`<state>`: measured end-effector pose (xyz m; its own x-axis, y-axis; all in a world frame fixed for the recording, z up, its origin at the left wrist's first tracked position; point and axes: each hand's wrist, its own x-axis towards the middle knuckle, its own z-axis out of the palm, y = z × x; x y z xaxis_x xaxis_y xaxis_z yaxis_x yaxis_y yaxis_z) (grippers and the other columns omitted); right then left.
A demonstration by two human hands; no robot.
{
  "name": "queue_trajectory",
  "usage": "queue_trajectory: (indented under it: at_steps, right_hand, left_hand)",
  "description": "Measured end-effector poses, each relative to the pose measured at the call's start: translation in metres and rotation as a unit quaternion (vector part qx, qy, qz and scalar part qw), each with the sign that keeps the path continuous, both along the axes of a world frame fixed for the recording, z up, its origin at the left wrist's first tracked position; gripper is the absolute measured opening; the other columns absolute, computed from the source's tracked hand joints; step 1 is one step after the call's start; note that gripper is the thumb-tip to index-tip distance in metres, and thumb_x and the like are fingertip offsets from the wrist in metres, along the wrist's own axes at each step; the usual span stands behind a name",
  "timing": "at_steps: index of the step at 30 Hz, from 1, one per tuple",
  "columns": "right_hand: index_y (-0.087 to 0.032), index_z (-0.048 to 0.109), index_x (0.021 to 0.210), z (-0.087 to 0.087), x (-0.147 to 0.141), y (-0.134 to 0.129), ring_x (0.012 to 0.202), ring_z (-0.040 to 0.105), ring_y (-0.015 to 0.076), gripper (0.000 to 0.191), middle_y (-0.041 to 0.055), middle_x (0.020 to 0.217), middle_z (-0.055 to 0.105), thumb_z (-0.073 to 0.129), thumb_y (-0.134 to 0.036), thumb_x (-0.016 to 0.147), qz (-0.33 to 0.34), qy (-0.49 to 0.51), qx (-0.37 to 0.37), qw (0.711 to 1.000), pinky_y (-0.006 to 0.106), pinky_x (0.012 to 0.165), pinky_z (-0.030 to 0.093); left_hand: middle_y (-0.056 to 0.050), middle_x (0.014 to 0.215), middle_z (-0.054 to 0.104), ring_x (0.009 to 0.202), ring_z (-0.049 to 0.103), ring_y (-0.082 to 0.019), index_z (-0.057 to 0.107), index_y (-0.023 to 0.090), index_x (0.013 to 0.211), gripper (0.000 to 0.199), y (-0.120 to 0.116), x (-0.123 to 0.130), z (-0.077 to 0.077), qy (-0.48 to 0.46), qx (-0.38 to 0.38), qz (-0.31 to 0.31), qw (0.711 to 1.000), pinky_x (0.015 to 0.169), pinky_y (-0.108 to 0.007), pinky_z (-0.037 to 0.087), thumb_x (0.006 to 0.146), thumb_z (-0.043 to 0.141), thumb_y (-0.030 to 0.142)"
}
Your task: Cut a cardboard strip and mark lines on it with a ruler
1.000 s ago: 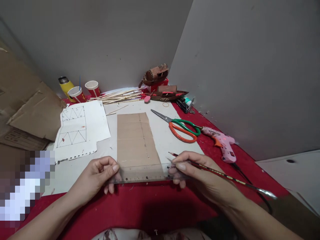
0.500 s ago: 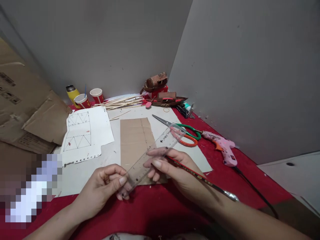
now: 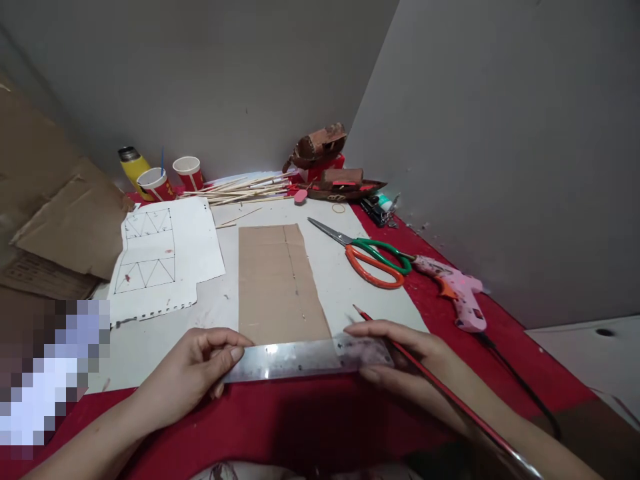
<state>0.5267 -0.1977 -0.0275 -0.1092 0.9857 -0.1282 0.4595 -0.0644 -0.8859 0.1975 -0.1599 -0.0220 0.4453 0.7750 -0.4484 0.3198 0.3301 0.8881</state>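
My left hand (image 3: 193, 373) pinches the left end of a clear plastic ruler (image 3: 305, 360) between thumb and fingers. The ruler lies nearly level across the near end of a brown cardboard strip (image 3: 267, 287), which has a pencilled line with dots along its right side. At the ruler's right end, the thumb and fingers of my right hand (image 3: 425, 360) are around it. A red and black pencil (image 3: 440, 387) is held in that same hand, its point up and to the left. Beyond the right hand lie scissors (image 3: 375, 261) with green and orange handles, blades partly apart.
A paper with truss drawings (image 3: 195, 253) lies left on a pale board (image 3: 200, 313). Thin wooden sticks (image 3: 240, 190), two paper cups (image 3: 187, 175) and a yellow bottle (image 3: 134, 172) stand or lie behind. A pink glue gun (image 3: 467, 293) with a cord rests right, near model boats (image 3: 343, 183).
The ruler has turned from a diagonal tilt to nearly level over the cardboard's near end. My right hand has moved right to the ruler's far end, still with the pencil.
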Motion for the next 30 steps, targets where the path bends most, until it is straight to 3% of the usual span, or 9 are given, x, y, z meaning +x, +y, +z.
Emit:
queue_trajectory:
  at_steps: [4, 7, 10, 13, 17, 21, 26, 30]
  right_hand:
    - [-0.026, 0.072, 0.111, 0.000, 0.008, 0.003, 0.075, 0.072, 0.0184, 0.027, 0.0027, 0.092, 0.076, 0.072, -0.032, 0.085, 0.092, -0.050, 0.081, 0.991, 0.025, 0.065, 0.058]
    - [-0.027, 0.067, 0.117, -0.004, 0.010, 0.012, 0.072, 0.070, 0.0155, 0.031, 0.0013, 0.088, 0.074, 0.069, -0.021, 0.087, 0.128, -0.053, 0.178, 0.974, 0.024, 0.064, 0.056]
    - [-0.025, 0.064, 0.121, -0.012, 0.010, 0.019, 0.069, 0.067, 0.0145, 0.035, 0.0010, 0.086, 0.072, 0.069, -0.019, 0.087, 0.135, -0.063, 0.216, 0.965, 0.024, 0.061, 0.054]
    - [-0.024, 0.063, 0.121, -0.018, 0.010, 0.021, 0.063, 0.065, 0.0140, 0.031, 0.0005, 0.081, 0.070, 0.067, -0.021, 0.090, 0.135, -0.086, 0.203, 0.966, 0.024, 0.055, 0.051]
    - [-0.026, 0.063, 0.122, -0.021, 0.012, 0.017, 0.063, 0.065, 0.0158, 0.030, 0.0010, 0.082, 0.071, 0.066, -0.026, 0.092, 0.152, -0.132, 0.179, 0.963, 0.026, 0.055, 0.052]
    - [-0.027, 0.060, 0.128, -0.025, 0.015, 0.012, 0.078, 0.070, 0.0216, 0.033, 0.0062, 0.096, 0.070, 0.062, -0.029, 0.095, 0.135, -0.170, 0.251, 0.943, 0.031, 0.065, 0.056]
    - [-0.024, 0.057, 0.129, -0.023, 0.015, 0.018, 0.067, 0.063, 0.0186, 0.033, 0.0043, 0.084, 0.064, 0.060, -0.024, 0.096, 0.161, -0.157, 0.279, 0.934, 0.029, 0.055, 0.047]
    - [-0.020, 0.059, 0.124, -0.012, 0.014, 0.027, 0.069, 0.061, 0.0184, 0.027, 0.0043, 0.082, 0.064, 0.058, -0.023, 0.097, 0.177, -0.149, 0.271, 0.934, 0.029, 0.058, 0.044]
  left_hand:
    - [0.007, 0.056, 0.051, 0.048, 0.044, -0.007, 0.070, 0.021, 0.109, 0.038, 0.002, 0.001, 0.000, 0.027, 0.021, 0.007, 0.999, 0.047, -0.017, 0.033, 0.094, 0.058, 0.053]
    - [0.001, 0.076, 0.067, 0.067, 0.062, -0.011, 0.070, 0.025, 0.110, 0.026, 0.003, 0.003, 0.000, 0.079, 0.171, 0.015, 0.982, 0.059, -0.020, 0.049, 0.097, 0.056, 0.042]
    - [-0.003, 0.109, 0.070, 0.099, 0.068, -0.016, 0.066, 0.026, 0.120, 0.025, 0.003, 0.004, -0.002, 0.139, 0.372, -0.013, 0.918, 0.083, -0.026, 0.056, 0.098, 0.055, 0.028]
    - [-0.007, 0.123, 0.064, 0.108, 0.066, -0.016, 0.058, 0.025, 0.131, 0.035, 0.000, 0.002, -0.006, 0.206, 0.478, -0.052, 0.852, 0.088, -0.025, 0.057, 0.097, 0.057, 0.025]
    - [-0.008, 0.126, 0.061, 0.105, 0.069, -0.017, 0.057, 0.024, 0.133, 0.035, -0.006, -0.002, -0.013, 0.271, 0.509, -0.095, 0.811, 0.085, -0.025, 0.059, 0.099, 0.055, 0.032]
    - [-0.010, 0.126, 0.062, 0.103, 0.070, -0.018, 0.059, 0.022, 0.133, 0.034, -0.010, -0.003, -0.014, 0.293, 0.538, -0.117, 0.781, 0.084, -0.025, 0.061, 0.102, 0.048, 0.035]
    - [-0.010, 0.115, 0.068, 0.094, 0.073, -0.017, 0.063, 0.018, 0.126, 0.032, -0.005, 0.000, -0.006, 0.313, 0.568, -0.142, 0.748, 0.077, -0.025, 0.063, 0.104, 0.047, 0.035]
    - [-0.012, 0.113, 0.069, 0.092, 0.073, -0.019, 0.061, 0.016, 0.126, 0.030, 0.000, 0.002, -0.005, 0.321, 0.597, -0.148, 0.720, 0.076, -0.029, 0.064, 0.103, 0.049, 0.030]
